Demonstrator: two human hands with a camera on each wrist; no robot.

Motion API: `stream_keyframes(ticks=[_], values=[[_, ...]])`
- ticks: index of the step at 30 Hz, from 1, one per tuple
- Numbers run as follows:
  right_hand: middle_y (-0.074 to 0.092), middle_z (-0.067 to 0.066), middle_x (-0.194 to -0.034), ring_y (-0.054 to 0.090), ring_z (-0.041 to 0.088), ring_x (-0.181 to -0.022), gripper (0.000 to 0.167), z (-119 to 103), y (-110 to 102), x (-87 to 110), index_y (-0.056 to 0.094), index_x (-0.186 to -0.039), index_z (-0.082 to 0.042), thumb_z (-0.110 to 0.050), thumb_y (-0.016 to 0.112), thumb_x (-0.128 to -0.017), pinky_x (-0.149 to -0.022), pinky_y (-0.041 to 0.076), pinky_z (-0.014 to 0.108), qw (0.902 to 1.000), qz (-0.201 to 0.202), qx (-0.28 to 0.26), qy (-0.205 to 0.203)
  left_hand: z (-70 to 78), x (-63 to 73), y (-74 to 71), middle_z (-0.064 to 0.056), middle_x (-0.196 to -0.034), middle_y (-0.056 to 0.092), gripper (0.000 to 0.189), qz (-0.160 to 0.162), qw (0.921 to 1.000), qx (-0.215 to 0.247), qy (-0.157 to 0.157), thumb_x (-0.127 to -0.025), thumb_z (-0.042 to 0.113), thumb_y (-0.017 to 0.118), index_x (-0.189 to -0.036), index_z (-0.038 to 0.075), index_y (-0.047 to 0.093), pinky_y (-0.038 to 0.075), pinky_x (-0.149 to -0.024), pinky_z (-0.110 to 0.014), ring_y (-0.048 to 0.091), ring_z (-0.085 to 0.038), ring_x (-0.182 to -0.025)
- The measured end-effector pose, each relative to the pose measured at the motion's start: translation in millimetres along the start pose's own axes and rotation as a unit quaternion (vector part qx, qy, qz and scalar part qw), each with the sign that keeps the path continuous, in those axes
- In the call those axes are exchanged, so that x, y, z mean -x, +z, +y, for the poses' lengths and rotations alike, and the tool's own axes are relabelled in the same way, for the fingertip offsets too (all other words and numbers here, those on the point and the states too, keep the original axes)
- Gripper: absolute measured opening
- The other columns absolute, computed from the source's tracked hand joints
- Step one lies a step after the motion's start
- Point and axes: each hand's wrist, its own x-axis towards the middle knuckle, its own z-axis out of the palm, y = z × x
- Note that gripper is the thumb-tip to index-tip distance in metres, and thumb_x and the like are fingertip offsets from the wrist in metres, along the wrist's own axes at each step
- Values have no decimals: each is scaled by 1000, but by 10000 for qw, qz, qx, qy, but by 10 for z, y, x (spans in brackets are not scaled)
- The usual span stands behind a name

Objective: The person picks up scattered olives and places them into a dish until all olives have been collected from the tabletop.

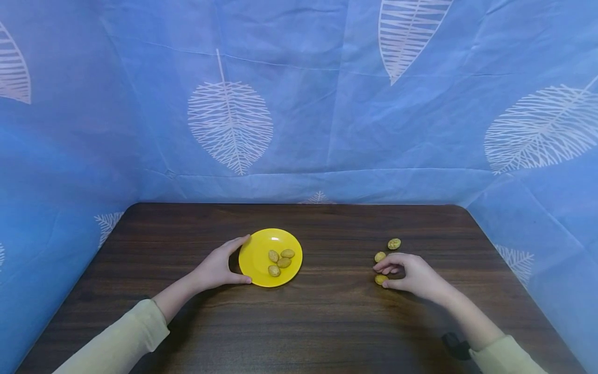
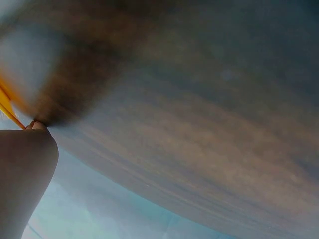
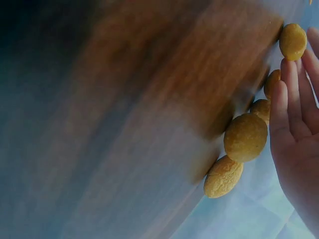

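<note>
My left hand (image 1: 215,267) holds a round yellow plate (image 1: 254,267) at its left side, thumb at the near rim and fingers at the far rim. On the plate lie several small yellow-brown ovals (image 1: 273,270) that look like little potatoes. To the right, my right hand (image 1: 411,275) has one such oval (image 1: 381,279) between its thumb and fingertips, low at the table surface. Two more ovals (image 1: 394,243) lie just beyond the fingers. The right wrist view shows several ovals (image 3: 245,138) beside the hand (image 3: 299,124). Only an edge of the plate (image 2: 6,103) enters the left wrist view.
Both hands work over a dark wood-grain table (image 1: 327,322) with rounded far corners. Blue cloth (image 1: 303,119) with white leaf prints hangs behind it and at both sides. A small dark object (image 1: 455,345) shows by the right sleeve.
</note>
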Motion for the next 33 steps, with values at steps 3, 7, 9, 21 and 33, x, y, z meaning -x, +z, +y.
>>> stream_keyframes(ticks=[3, 7, 9, 21, 33], values=[[78, 0, -105, 72, 8, -92, 30, 10, 9, -6, 78, -114, -9, -12, 89, -86, -81, 63, 26, 9999, -75, 118, 67, 5, 1, -2, -27, -165, 43, 106, -10, 10000, 1, -23, -80, 34, 94, -163, 1, 37, 38, -122, -68, 41, -50, -152], [76, -4, -102, 69, 3, -90, 29, 21, 27, -11, 78, -113, -10, -12, 88, -86, -80, 62, 26, 9996, -148, 193, 146, -1, 1, -3, -27, -165, 42, 106, -16, 10000, -2, -28, -80, 33, 94, -163, 1, 37, 38, -122, -68, 41, -50, -152], [75, -4, -101, 68, 1, -90, 28, 23, 33, -13, 78, -112, -9, -11, 88, -86, -80, 62, 25, 9996, -174, 181, 142, -4, -1, -1, -27, -165, 42, 106, -17, 10000, -4, -30, -80, 33, 94, -163, 1, 37, 38, -122, -68, 41, -50, -152], [75, -6, -98, 66, -1, -87, 24, -19, 49, -51, 78, -108, -9, -7, 87, -86, -77, 62, 25, 9994, -107, 316, -55, -6, -1, 6, -27, -165, 42, 107, -17, 10000, -3, -55, -80, 33, 95, -163, 1, 37, 38, -122, -68, 41, -50, -152], [77, -5, -102, 67, 1, -89, 23, -87, 71, -146, 79, -108, -14, -6, 86, -87, -78, 61, 26, 9986, 192, 459, -164, -4, 2, -1, -27, -165, 43, 106, -7, 10000, 7, 17, -80, 33, 94, -163, 1, 37, 38, -122, -68, 41, -50, -152]])
